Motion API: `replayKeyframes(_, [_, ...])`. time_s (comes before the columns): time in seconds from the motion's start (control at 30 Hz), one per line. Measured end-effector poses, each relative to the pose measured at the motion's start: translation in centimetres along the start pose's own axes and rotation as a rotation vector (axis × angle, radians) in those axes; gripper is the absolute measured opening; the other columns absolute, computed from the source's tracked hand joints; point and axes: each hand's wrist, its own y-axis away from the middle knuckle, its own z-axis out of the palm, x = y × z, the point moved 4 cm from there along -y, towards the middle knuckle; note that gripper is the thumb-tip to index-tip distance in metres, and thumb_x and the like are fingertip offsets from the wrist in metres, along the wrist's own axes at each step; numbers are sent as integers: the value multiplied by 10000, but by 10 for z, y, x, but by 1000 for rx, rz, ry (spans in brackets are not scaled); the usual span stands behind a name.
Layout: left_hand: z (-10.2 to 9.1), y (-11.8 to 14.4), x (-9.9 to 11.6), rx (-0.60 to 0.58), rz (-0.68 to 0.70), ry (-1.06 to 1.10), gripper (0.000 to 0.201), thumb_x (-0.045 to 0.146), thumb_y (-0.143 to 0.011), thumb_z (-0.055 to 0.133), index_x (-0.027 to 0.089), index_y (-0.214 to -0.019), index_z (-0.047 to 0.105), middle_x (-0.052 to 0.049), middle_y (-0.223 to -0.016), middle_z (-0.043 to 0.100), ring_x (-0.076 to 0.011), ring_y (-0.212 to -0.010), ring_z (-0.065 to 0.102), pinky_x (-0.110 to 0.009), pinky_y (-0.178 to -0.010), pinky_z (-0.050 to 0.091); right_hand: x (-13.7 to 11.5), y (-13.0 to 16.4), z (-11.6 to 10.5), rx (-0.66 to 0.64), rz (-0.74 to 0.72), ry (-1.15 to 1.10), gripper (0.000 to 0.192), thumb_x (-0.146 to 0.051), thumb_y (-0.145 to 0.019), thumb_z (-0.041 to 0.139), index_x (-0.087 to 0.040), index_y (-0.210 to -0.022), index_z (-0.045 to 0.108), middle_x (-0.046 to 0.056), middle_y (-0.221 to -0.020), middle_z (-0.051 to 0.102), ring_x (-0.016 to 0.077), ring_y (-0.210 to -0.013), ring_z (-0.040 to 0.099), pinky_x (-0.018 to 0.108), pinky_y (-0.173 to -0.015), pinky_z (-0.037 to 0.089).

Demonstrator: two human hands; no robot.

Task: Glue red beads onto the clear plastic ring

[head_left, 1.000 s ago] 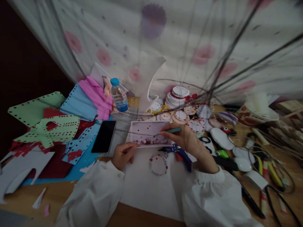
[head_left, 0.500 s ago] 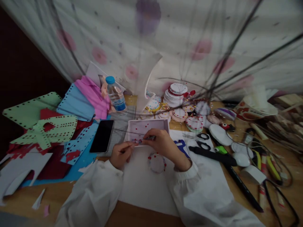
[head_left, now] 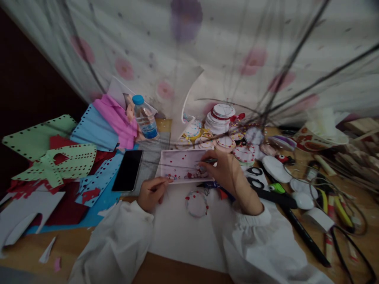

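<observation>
A shallow white box [head_left: 162,165] lies in front of me, with small red, white and dark beads [head_left: 195,172] gathered mostly along its near side and right end. Over the right end, my right hand [head_left: 226,171] is closed around slim tweezers [head_left: 210,160], their tip pointing left above the beads. My left hand [head_left: 152,193] pinches at the box's near left corner; whatever is between its fingertips is too small to make out. Below the box, a ring-shaped string of pale and red beads [head_left: 196,204] rests on a white paper sheet [head_left: 183,236].
To the left are a phone [head_left: 128,170], a water bottle [head_left: 145,118] and cut felt pieces [head_left: 50,165]. Bead-trimmed discs [head_left: 219,118] are stacked behind the box. Scissors [head_left: 255,177], a black pen [head_left: 308,236] and cables crowd the right.
My right hand has moved right with the tweezers, from beside my left fingertips to the box's right end. More of the box's inside now shows. My left hand has stayed in place.
</observation>
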Motion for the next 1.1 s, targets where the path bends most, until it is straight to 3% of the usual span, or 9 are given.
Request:
replayKeyframes(0.1, [-1,0,-3,2,17,-12,288,344,-829,567,125,-912,735,64,-324,448,-57,-262,368,-162,-318,259,-10,1,8,-27,-28,-94,25,-228,-767,682,-220,-787,694,3,-763,722,155,-667,635,246,-606,408])
replayKeyframes(0.3, [-2,1,-3,-19,32,-55,274,324,-844,555,135,-923,737,70,-320,428,-58,-264,369,-161,-324,279,-24,4,45,-90,-57,-55,22,-243,-759,696,-243,-748,714,2,-780,737,168,-729,664,250,-613,403])
replayKeyframes(0.43, [-2,1,-4,-32,30,-45,274,318,-847,540,137,-919,732,64,-338,440,-60,-269,372,-159,-315,266,-25,5,58,-135,-95,-23,44,-252,-771,687,-245,-739,717,2,-782,738,173,-753,668,261,-666,414])
replayKeyframes(0.7, [-1,1,3,-14,49,-57,265,281,-832,542,113,-906,734,66,-327,433,-62,-272,373,-163,-324,280,-26,4,56,-121,-120,-57,20,-212,-754,712,-225,-739,715,17,-782,741,170,-747,667,267,-710,410])
replayKeyframes(0.9, [0,0,8,-8,30,-84,272,280,-819,549,97,-895,736,66,-319,432,-60,-268,362,-166,-322,270,-17,1,43,-50,-66,-145,12,-223,-748,722,-216,-742,715,6,-724,731,148,-652,645,242,-627,409])
replayKeyframes(1.1, [0,0,9,0,-2,-80,261,303,-804,572,118,-886,737,65,-315,446,-69,-276,383,-172,-330,298,-22,4,56,-130,-109,-127,8,-208,-750,716,-215,-751,719,13,-759,735,149,-704,658,247,-673,418])
